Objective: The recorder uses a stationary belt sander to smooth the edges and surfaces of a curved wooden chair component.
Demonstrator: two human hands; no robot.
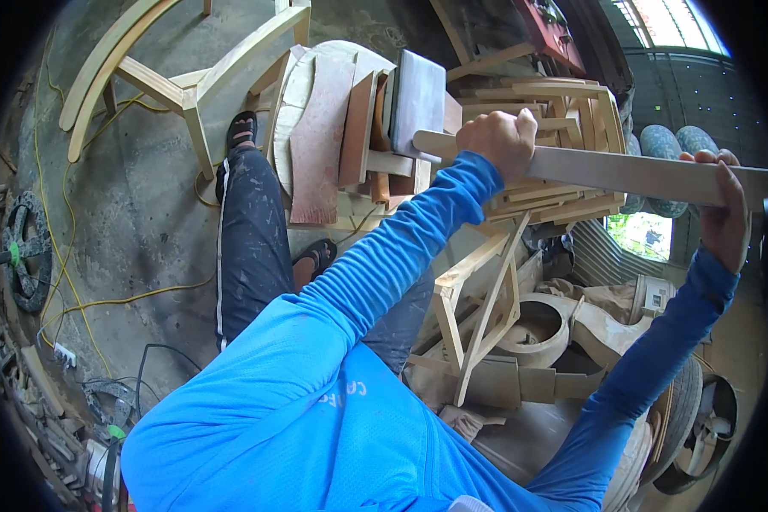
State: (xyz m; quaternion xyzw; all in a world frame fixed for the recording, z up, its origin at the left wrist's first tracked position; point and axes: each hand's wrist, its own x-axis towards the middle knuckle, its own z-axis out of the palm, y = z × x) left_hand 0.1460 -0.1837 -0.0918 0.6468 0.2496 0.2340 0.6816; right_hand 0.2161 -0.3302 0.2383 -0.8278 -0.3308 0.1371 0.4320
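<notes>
My left hand (505,141) is closed in a fist around a long pale wood slat (623,173), near its left end. My right hand (725,213) grips the same slat farther right, fingers over the top edge, thumb side under. The slat runs roughly level between both hands, held up in the air in front of me, touching no bench that I can see. Both blue sleeves (401,247) reach up to it.

The slat's left end sits just beside a grey flat block (418,98), which leans on a stack of upright boards and panels (333,136). Can't tell if the slat end touches the block or passes in front of it.

Behind the slat: a pile of stacked wooden frames (563,111). Below my arms: a loose triangular wood frame (482,307), carved curved wooden parts (572,324), scraps. To the left, a bare wooden chair frame (179,77) on the concrete floor (136,213), with a yellow cable (85,299) trailing across it. My dark trouser leg (247,247) and sandalled feet (241,130) show below the boards.

Progress, as I judge it: the slat is picked up and fully in hand, carried at chest height; it isn't set down or fitted to anything yet. Placing it is what's left.
</notes>
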